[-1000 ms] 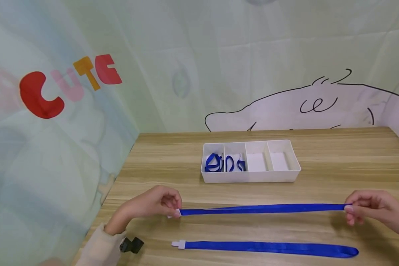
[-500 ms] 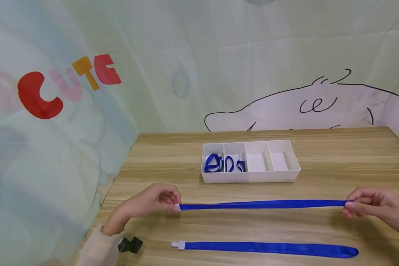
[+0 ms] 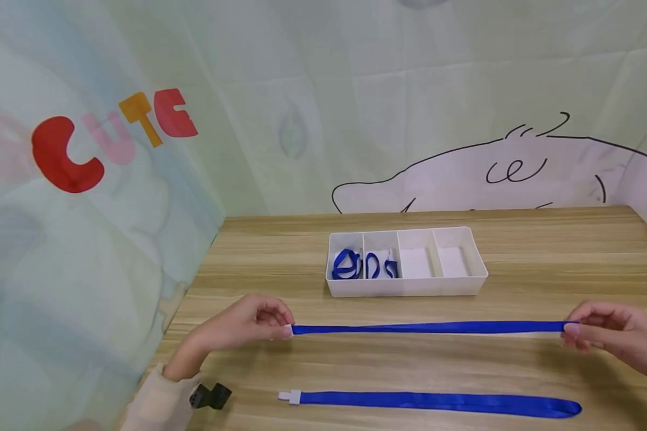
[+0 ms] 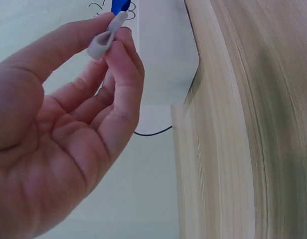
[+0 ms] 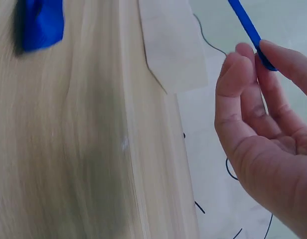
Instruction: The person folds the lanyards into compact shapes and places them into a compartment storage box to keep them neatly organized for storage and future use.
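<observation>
A blue lanyard (image 3: 431,328) is stretched level between both hands, above the table. My left hand (image 3: 253,320) pinches its white plastic clip (image 4: 104,41) between thumb and fingers. At the other end, my right hand (image 3: 617,335) pinches the folded loop; in the right wrist view the strap end (image 5: 265,60) sits between thumb and forefinger. Nearer to me, a second blue lanyard (image 3: 431,402) lies straight on the wood, its white clip (image 3: 290,396) pointing left.
Behind the held strap stands a white box (image 3: 404,287) with several compartments. Coiled blue lanyards (image 3: 347,264) lie in its two left ones. A small black object (image 3: 211,396) is by my left sleeve (image 3: 159,398). A printed curtain (image 3: 280,120) hangs behind the wooden table (image 3: 561,257).
Both hands have moved the stretched lanyard slightly away from me, towards the box, keeping their pinch on it. The lanyard on the table and the box have stayed put.
</observation>
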The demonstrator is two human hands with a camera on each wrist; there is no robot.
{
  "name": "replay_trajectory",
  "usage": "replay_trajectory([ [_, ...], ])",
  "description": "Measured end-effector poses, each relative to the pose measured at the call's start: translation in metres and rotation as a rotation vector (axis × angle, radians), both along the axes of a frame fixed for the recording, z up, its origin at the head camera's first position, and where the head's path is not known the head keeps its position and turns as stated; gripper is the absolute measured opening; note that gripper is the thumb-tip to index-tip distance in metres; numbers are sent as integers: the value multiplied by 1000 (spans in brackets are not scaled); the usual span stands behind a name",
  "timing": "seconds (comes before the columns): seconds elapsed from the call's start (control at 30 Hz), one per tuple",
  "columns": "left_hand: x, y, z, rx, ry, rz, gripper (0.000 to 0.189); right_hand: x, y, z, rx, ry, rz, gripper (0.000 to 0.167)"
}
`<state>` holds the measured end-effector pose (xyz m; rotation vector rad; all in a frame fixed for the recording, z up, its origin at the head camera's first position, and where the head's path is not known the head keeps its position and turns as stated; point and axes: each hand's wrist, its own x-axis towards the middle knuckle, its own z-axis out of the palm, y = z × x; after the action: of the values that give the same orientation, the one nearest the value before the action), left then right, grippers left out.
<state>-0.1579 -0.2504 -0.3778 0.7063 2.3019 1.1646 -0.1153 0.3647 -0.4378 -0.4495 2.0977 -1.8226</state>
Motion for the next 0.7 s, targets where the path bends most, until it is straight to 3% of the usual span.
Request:
replay_trajectory([
  [0.17, 1, 3, 3, 23, -26, 40, 14, -2, -1, -4, -287, -13, 43, 35],
  [0.27, 1, 6, 3, 41, -24, 67, 11, -3, -1, -5, -384, -12, 64, 41],
  [0.37, 0, 9, 4, 62, -6, 93, 9, -3, -2, -4, -416, -18, 85, 43],
  [0.53, 0, 12, 4, 141, -33, 129, 9, -4, -5, -3, -468, -2, 134, 44],
  [0.7, 0, 14, 3, 184, -53, 147, 10, -2, -6, -5, -469, -4, 122, 44],
])
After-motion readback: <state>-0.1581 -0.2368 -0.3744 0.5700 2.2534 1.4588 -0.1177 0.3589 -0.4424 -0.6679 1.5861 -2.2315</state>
